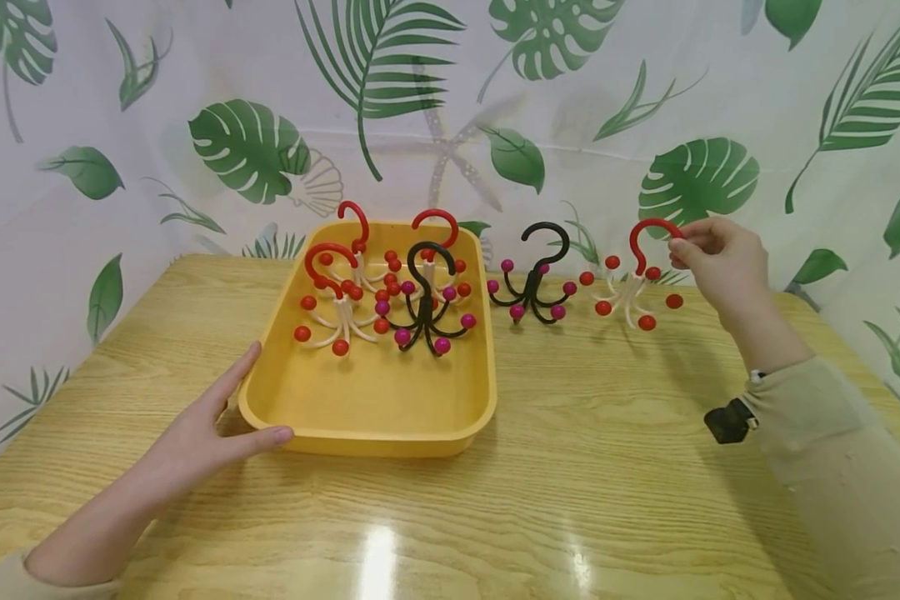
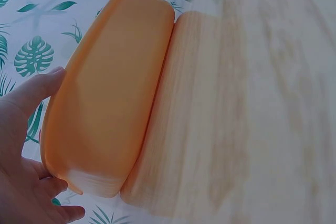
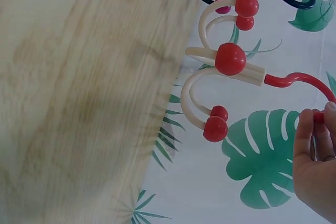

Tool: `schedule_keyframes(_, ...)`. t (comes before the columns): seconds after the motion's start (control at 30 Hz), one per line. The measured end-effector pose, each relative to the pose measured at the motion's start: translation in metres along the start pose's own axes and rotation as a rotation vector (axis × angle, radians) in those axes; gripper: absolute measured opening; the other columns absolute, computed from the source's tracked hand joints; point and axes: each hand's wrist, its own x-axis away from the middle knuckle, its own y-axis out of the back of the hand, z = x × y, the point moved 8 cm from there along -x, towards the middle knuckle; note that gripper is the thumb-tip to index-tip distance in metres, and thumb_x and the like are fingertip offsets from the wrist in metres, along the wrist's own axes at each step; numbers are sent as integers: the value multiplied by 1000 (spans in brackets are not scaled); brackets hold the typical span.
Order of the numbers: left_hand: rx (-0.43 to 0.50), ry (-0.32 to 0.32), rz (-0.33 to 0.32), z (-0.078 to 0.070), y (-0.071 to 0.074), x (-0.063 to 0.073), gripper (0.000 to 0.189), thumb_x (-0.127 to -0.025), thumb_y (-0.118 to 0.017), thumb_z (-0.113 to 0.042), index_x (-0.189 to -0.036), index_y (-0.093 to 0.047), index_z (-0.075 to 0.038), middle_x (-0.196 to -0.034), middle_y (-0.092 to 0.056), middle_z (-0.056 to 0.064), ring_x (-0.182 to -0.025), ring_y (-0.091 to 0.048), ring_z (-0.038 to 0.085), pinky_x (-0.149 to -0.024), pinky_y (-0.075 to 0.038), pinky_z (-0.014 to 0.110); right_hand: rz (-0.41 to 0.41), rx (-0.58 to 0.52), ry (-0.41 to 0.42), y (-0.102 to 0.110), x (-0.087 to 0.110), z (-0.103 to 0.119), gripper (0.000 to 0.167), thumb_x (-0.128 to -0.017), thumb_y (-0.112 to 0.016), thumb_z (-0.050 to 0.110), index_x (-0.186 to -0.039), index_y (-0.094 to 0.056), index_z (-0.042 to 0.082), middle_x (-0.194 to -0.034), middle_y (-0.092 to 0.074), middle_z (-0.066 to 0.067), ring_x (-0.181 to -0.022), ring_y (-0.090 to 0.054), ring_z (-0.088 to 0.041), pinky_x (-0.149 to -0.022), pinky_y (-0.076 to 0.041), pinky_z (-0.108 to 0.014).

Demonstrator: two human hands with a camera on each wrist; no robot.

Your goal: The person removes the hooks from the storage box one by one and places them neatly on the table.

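Seemingly partway: four hooked hangers (image 1: pixel 424 312) inside yellow tray (image 1: pixel 367 400), frame centre-left. Two outside: black hanger (image 1: pixel 532 287) right of tray; white-armed hanger (image 1: pixel 633 287) farther right, red hook pinched by right hand (image 1: pixel 727 262). Left hand (image 1: pixel 202 429) spread, touching tray's lower-left corner.

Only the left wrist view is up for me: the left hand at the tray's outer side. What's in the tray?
Observer: The head view shows three red-and-white hooks and one black hook in the tray.
Operator: And what is the right hand holding?
Observer: It pinches the curved red end of a fourth red-and-white hook.
Operator: Anything between that one and the tray?
Observer: Yes, in the head view a second black hook sits between them.
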Motion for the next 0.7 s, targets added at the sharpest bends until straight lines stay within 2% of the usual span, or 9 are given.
schedule_keyframes(0.33,3,0,3,-1,0,1,104,-81,-74,-44,-154,-1,-32,-159,-5,13,-140,-5,47,-102,-12,72,13,43,-14,-5,-1,-12,35,-96,-57,30,-117,-56,2,-90,-60,7,-78,-59,4,-78,-46,-21)
schedule_keyframes(0.57,4,-2,2,-1,0,1,104,-81,-74,-44,-154,-1,-32,-159,-5,12,-141,-5,47,-102,-11,72,5,53,-1,-6,0,-17,35,-96,-57,26,-118,-55,-1,-87,-59,9,-75,-58,5,-72,-46,-12)
schedule_keyframes(0.7,-2,8,4,0,0,0,104,-81,-74,-45,-154,-1,-32,-159,-5,12,-140,-6,47,-102,-12,72,4,59,-9,-7,0,-19,33,-96,-57,25,-117,-56,-1,-88,-59,7,-75,-57,6,-72,-47,-13)
